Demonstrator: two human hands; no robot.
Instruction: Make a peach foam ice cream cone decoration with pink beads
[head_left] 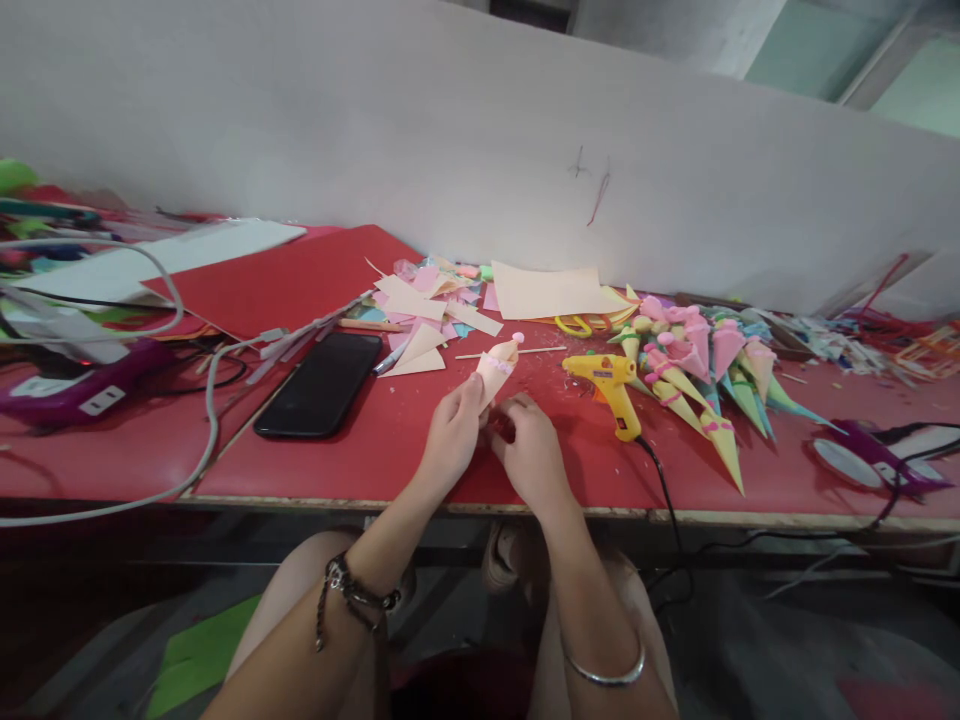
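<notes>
Silver bangle [604, 672] low; above it, my right hand's [534, 450] fingers curl loosely, hold unclear. My left hand's [452, 425] fingers pinch a cream paper cone [495, 376] at centre. Beyond, a yellow glue gun [611, 380] lies right on the red desk [420, 465].

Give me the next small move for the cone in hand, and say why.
Probably carry the cone in the left hand to the pile of cones at right: it bears pink trim and a pink ball, much like some there.
</notes>
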